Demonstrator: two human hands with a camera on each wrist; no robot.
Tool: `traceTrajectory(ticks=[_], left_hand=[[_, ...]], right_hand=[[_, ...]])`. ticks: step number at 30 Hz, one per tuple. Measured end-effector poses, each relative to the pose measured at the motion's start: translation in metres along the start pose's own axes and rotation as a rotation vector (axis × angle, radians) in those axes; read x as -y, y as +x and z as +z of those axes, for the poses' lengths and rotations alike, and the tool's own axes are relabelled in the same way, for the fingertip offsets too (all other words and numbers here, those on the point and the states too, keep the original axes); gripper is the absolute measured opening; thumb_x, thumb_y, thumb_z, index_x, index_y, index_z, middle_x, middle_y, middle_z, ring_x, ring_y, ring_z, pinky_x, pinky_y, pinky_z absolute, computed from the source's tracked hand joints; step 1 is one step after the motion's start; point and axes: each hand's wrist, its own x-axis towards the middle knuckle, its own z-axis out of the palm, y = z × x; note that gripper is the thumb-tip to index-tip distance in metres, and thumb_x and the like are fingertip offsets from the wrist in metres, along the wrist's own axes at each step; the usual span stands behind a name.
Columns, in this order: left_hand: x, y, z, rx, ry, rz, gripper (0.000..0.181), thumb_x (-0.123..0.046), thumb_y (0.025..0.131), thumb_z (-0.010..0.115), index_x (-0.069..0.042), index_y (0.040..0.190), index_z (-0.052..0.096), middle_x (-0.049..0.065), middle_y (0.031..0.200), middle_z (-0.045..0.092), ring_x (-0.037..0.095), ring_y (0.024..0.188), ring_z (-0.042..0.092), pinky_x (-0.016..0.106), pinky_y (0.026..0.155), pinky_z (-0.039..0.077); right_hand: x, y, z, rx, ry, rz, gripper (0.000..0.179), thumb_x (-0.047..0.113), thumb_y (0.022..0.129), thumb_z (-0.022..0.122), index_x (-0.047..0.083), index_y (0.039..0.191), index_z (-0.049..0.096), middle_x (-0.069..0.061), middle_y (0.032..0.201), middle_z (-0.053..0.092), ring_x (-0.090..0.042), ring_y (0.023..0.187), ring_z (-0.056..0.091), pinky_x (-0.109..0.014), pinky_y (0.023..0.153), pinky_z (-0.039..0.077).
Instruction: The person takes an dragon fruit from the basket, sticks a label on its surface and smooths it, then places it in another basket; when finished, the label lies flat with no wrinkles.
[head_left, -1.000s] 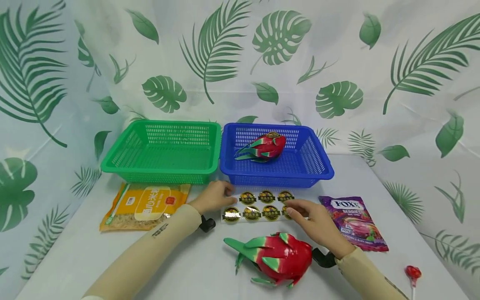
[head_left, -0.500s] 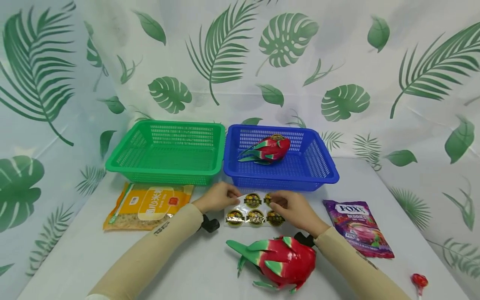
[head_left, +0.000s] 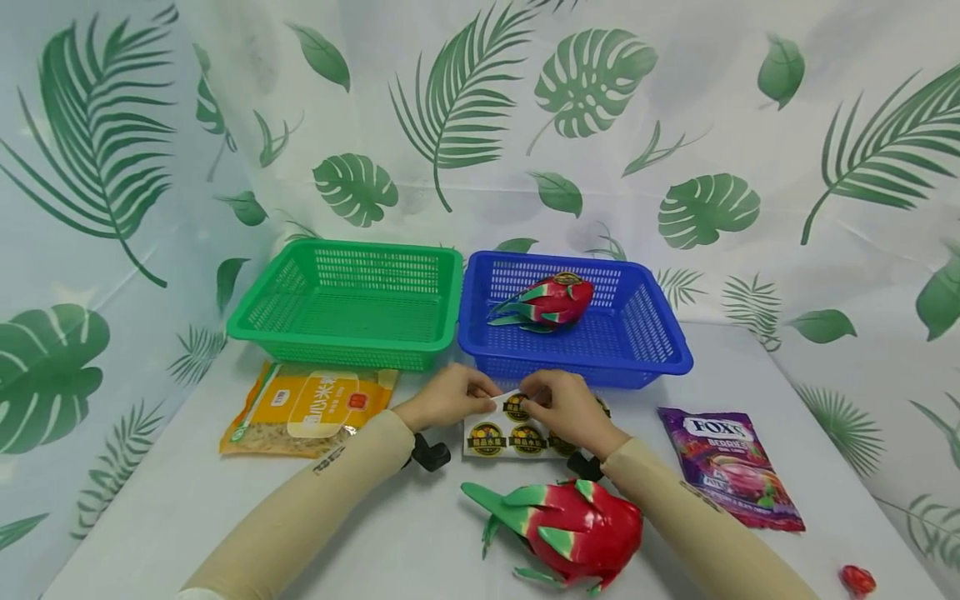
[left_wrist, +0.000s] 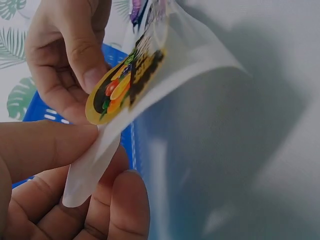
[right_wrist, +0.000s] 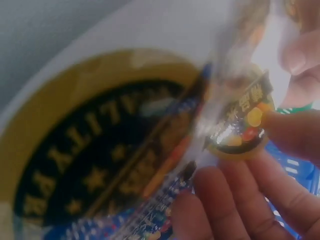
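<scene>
A sheet of round black-and-gold fruit stickers [head_left: 487, 439] is held raised and bent between both hands. My left hand [head_left: 452, 396] pinches its upper left corner between thumb and fingers; the white backing strip shows in the left wrist view. At a top-row sticker [left_wrist: 122, 87], my right hand [head_left: 570, 408] grips the sheet, thumb [right_wrist: 292, 131] on the printed face and fingers behind. Whether that sticker's edge is lifted I cannot tell. Just in front of the hands lies a red dragon fruit [head_left: 585, 529] with green-tipped scales.
A green basket [head_left: 345, 342] stands at the back left. Beside it a blue basket [head_left: 570, 367] holds another dragon fruit [head_left: 558, 302] bearing a sticker. An orange grain bag [head_left: 311, 408] lies left, a purple candy bag [head_left: 731, 467] right, and a red lollipop [head_left: 857, 579] at front right.
My right hand has moved left along the sheet to a top-row sticker near the left hand. The sheet's upper edge has come up and bent. The head view has shifted slightly.
</scene>
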Motion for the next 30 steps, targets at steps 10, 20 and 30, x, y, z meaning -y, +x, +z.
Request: traceTrajectory(ticks=[10,20,30], left_hand=[[0.002,0.003,0.005,-0.035,0.013,-0.037,0.021,-0.012,0.097,0.073,-0.004,0.115,0.077,0.007,0.101,0.078,0.011,0.088,0.069,0.023,0.077,0.057],[0.004,0.008,0.004,-0.136,0.136,-0.021,0.021,-0.011,0.097,0.071,-0.003,0.115,0.076,0.009,0.105,0.079,0.021,0.097,0.073,0.041,0.103,0.053],[-0.025,0.000,0.010,-0.148,0.131,0.037,0.027,-0.034,0.105,0.062,-0.012,0.110,0.077,0.004,0.106,0.079,0.013,0.082,0.069,0.033,0.076,0.058]], right_hand=[[-0.001,-0.001,-0.001,-0.048,-0.013,-0.027,0.004,0.008,0.095,0.074,0.010,0.098,0.076,-0.003,0.091,0.075,-0.007,0.073,0.065,-0.024,0.065,0.054],[0.003,-0.012,-0.017,-0.085,0.070,-0.006,0.006,0.016,0.099,0.072,0.010,0.099,0.074,-0.002,0.095,0.075,-0.010,0.078,0.067,-0.026,0.070,0.055],[0.015,-0.037,-0.041,-0.087,0.094,-0.034,0.004,0.012,0.099,0.071,0.012,0.103,0.072,-0.002,0.092,0.074,-0.013,0.076,0.064,-0.024,0.066,0.053]])
